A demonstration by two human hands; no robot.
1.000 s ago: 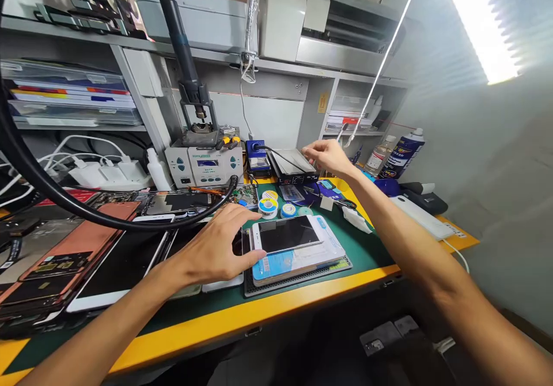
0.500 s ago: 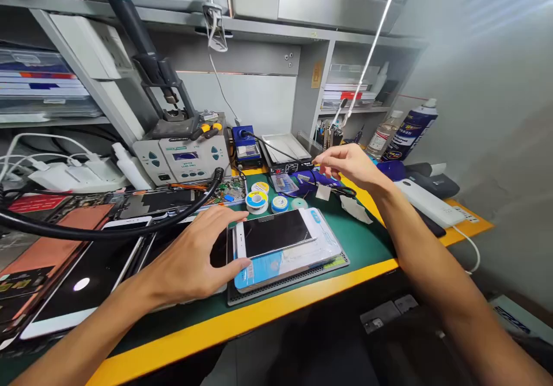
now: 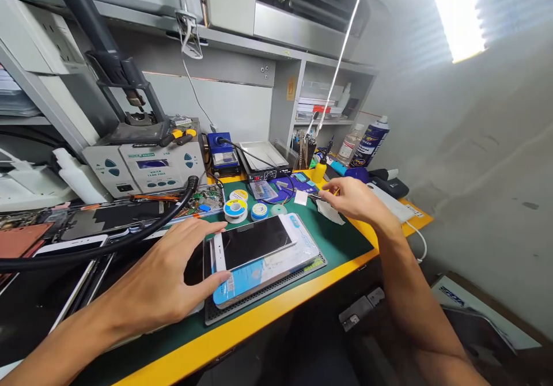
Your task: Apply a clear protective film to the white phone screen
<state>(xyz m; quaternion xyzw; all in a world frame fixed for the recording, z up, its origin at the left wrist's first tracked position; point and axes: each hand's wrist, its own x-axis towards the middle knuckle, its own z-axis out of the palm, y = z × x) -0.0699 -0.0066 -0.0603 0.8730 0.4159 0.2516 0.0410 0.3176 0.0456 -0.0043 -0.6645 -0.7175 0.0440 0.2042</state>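
Observation:
A white smartphone (image 3: pixel 256 243) with a black screen lies on a blue-and-white flat box (image 3: pixel 272 271), which rests on a perforated grey plate (image 3: pixel 254 301). My left hand (image 3: pixel 166 276) spans the phone's left end, thumb at its near edge and index finger at its far edge. To the right, my right hand (image 3: pixel 354 199) is lowered at the mat with fingers pinched at a thin dark tool (image 3: pixel 317 197), mostly hidden by the fingers. A white paper square (image 3: pixel 301 197) and a crumpled pale sheet (image 3: pixel 330 212) lie close to it.
Spools (image 3: pixel 235 209) and a circuit board (image 3: pixel 206 200) sit beyond the phone. A grey soldering station (image 3: pixel 151 170) stands back left, with a black hose (image 3: pixel 173 213) crossing before it. A yellow bottle (image 3: pixel 319 170) and a spray can (image 3: pixel 370 143) stand back right.
The view has turned and shifted to the right. My right hand has come down to the dark tool on the mat. My left hand has stayed at the phone's left end.

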